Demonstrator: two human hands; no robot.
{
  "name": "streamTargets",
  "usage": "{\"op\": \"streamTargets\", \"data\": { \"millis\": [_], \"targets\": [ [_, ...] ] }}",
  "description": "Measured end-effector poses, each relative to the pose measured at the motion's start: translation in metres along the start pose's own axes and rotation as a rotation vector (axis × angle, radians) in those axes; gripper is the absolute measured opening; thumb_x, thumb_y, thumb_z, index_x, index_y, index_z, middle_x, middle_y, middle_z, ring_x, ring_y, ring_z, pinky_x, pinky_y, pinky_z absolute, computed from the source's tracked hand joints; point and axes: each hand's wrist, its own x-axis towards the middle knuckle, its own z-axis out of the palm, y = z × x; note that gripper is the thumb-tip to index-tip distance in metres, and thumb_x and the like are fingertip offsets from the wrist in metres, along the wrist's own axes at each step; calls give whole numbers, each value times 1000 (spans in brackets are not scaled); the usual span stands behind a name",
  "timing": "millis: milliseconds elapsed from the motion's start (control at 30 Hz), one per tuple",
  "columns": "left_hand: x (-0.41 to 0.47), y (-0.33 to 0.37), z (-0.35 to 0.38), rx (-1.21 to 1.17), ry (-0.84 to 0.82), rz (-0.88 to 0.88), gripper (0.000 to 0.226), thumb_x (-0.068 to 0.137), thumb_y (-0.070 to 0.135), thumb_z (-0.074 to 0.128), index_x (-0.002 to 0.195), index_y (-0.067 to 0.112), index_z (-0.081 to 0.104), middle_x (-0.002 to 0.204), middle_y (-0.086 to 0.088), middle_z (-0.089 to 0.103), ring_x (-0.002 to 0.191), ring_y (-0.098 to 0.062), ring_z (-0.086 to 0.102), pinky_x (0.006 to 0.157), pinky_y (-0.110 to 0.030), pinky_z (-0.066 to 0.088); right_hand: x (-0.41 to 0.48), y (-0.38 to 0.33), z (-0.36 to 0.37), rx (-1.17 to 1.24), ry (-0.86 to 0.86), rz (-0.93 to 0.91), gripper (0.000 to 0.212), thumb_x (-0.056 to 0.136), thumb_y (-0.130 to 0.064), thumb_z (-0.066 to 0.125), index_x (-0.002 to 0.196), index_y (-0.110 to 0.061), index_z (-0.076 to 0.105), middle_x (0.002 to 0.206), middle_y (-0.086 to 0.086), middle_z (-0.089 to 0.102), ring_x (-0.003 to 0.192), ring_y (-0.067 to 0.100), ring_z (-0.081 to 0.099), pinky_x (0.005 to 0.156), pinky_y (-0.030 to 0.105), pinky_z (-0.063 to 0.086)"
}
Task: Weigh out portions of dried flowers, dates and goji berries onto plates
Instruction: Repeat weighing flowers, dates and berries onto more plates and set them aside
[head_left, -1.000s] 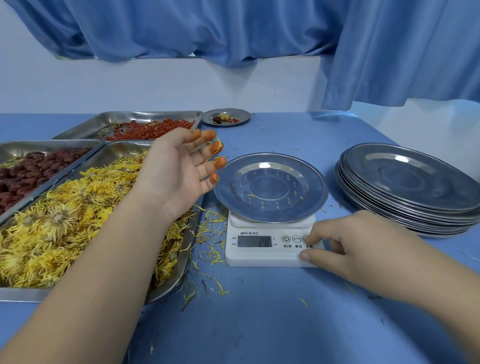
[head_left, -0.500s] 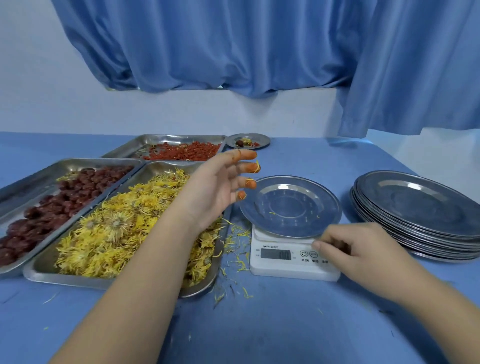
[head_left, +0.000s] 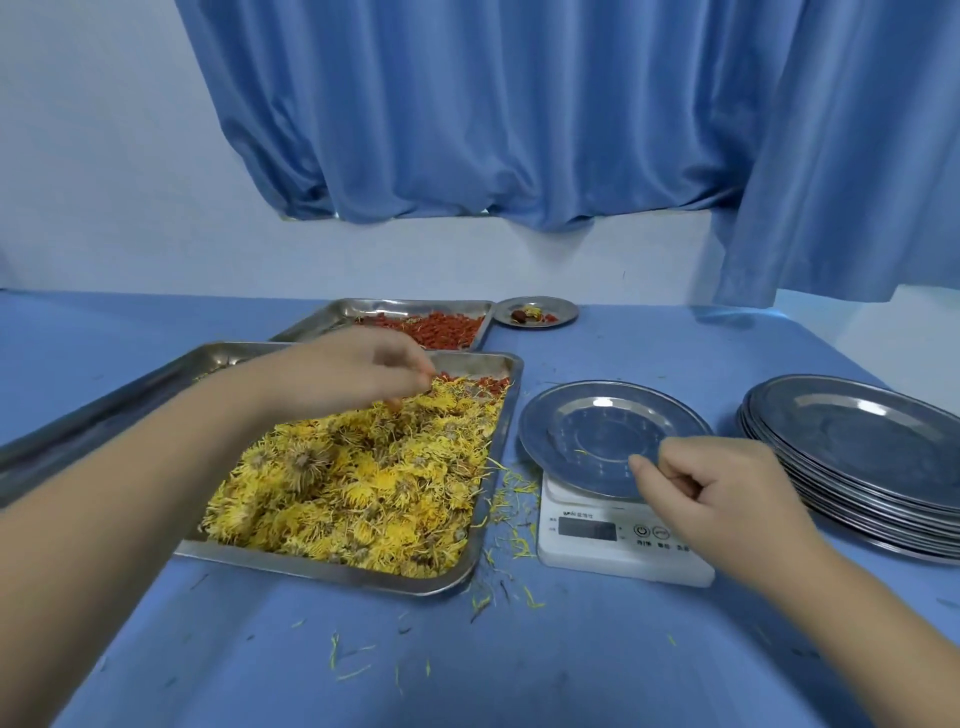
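**Dried chrysanthemum flowers (head_left: 363, 483), in steel tray (head_left: 332, 569) beside scale (head_left: 623, 556)**

Left hand (head_left: 348, 379) hung over the tray's far end, fingers bunched downward, fingertips (head_left: 396, 404) touching the petals. Whether it pinched any could not be told. Right hand (head_left: 727, 488) was curled, holding nothing, above the near rim of the plate (head_left: 597, 421) on the scale.

shiny metal plate (head_left: 582, 421), probably plastic scale (head_left: 587, 556)

The left hand (head_left: 358, 374) reaches forward, bunched downward; right hand (head_left: 727, 488) loosely fisted.
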Motion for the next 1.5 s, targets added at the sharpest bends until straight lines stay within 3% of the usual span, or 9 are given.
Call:
{"op": "streamTargets", "data": {
  "millis": [133, 300, 500, 733, 867, 1067, 1233, 1367, 1500],
  "targets": [
    [2, 4, 27, 208, -154, -44, 32, 85, 45, 67, 116, 41, 60, 122, 19, 57, 107, 0, 53, 93, -25, 42, -8, -9, 10, -23, -4, -57, 44, 83, -31, 53, 56, -26, 19, 48, -11, 16, 46, 9, 20, 46, 28, 25],
    [7, 5, 42, 344, -159, -56, 40, 84, 35, 73, 121, 36, 59, 130, 14, 54, 115, -6, 49, 94, -25, 38, -25, 1, 6, -36, -42, -52, 45, 83, -32, 55, 56, -26, 19, 48, -11, 17, 46, 9, 20, 45, 29, 26],
    [10, 8, 33, 226, -33, -19, 23, 88, 36, 67, 111, 35, 65, 107, 11, 63, 93, -2, 57, 84, -28, 48, -16, 9, -5, 58, 14, 40, 52, 81, -22, 63, 55, -26, 19, 46, -7, 20, 46, 12, 23, 46, 28, 27],
    [8, 2, 26, -17, 118, -23, 14, 94, 41, 55, 91, 38, 69, 92, 14, 73, 82, -3, 67, 69, -18, 41, -18, 10, -1, 56, -37, 37, 59, 82, -15, 71, 54, -25, 20, 46, -7, 20, 46, 13, 23, 45, 30, 26],
    [8, 0, 25, -122, 192, -40, 19, 96, 44, 51, 93, 37, 69, 94, 4, 72, 84, -17, 67, 70, -25, 45, -19, 9, -2, 73, -54, 33, 59, 83, -18, 69, 54, -25, 19, 45, -7, 20, 46, 13, 24, 45, 29, 25],
    [22, 15, 29, -413, 173, -31, 15, 98, 27, 55, 103, 29, 68, 65, 15, 65, 77, -10, 72, 72, -32, 54, -16, 11, -3, 83, -29, 55, 58, 83, -16, 70, 54, -25, 20, 45, -5, 23, 46, 12, 23, 45, 31, 29],
    [46, 46, 50, -408, 98, 32, 17, 92, 28, 63, 107, 34, 69, 90, 11, 73, 86, -6, 70, 76, -26, 55, -13, 20, -6, 93, 6, 110, 57, 83, -18, 68, 53, -23, 20, 47, -1, 27, 47, 14, 26, 46, 23, 23],
    [76, 77, 81, -382, 13, 82, 17, 87, 20, 69, 101, 31, 69, 85, 14, 71, 77, 2, 66, 68, -19, 50, -12, 23, -7, 60, 3, 133, 57, 83, -20, 68, 52, -23, 21, 44, -2, 23, 47, 15, 27, 46, 24, 24],
    [101, 94, 104, -319, -77, 103, 32, 83, 22, 75, 113, 27, 67, 109, 15, 68, 94, 7, 61, 77, -11, 47, -11, 24, -9, 50, 21, 126, 55, 83, -24, 66, 53, -24, 20, 43, -4, 21, 48, 17, 26, 46, 30, 27]
  ]
}}
